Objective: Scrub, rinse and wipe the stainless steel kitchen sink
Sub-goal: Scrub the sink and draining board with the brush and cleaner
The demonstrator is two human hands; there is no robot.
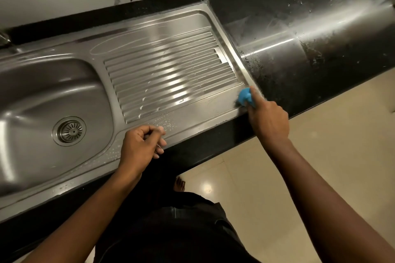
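A blue scrubber [246, 96] is held in the right hand [268, 118], the grip closed over its top so that its dark underside is pressed onto the steel. It is set at the near right corner of the stainless steel sink [201, 117], probably to work the seam where grime collects. Just beyond the grip, the raised rim is met by the wet black bench [299, 66]. To the left of the grip, the left hand [142, 145] is rested on the front edge, loosely curled and holding nothing, likely for balance. Farther left of the grip lie the ribbed drainboard [171, 74], flecked with suds, then the basin with its drain [69, 130].
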